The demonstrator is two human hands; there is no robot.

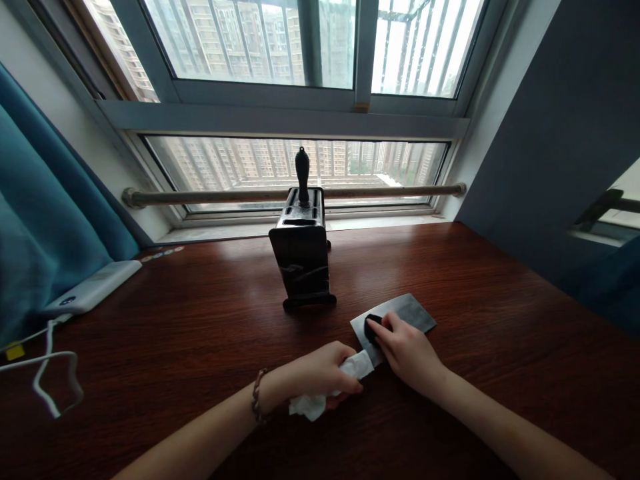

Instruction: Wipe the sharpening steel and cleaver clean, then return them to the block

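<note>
A cleaver with a broad grey blade (413, 311) lies low over the table, its blade pointing away to the right. My left hand (333, 370) is wrapped round its handle, which is covered by crumpled white tissue (357, 365). Pinched in my right hand (407, 347) is a small black piece (373, 327), pressed against the blade near the handle end; its kind cannot be made out. Beyond the blade stands a black knife block (303, 260) with one black handle (302, 175) upright in a slot.
The brown wooden table (210, 320) runs up to the window sill. At the left, a white power bank (95, 287) with a white cable (47, 373) lies beside a blue curtain (45, 200). A horizontal rail (225, 197) crosses before the window.
</note>
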